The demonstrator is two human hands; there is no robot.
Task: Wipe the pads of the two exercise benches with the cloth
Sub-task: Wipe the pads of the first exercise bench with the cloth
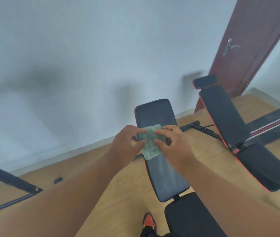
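Observation:
Both my hands hold a small green cloth point(150, 142) in the air above the near bench. My left hand point(127, 144) pinches its left edge and my right hand point(171, 142) pinches its right side. Below them lies the near bench's long black back pad point(161, 170), with its seat pad point(188, 218) closer to me. The second bench stands to the right, with a back pad point(223, 115), a seat pad point(262, 166) and a small head pad point(205, 81), all black with red trim.
Wooden floor point(118, 194) runs under both benches. A white wall is ahead and a dark red door point(248, 41) stands open at the right. Black metal frame bars point(7, 178) lie at the left and bars point(272, 120) at the far right. My orange shoe point(148, 221) is below.

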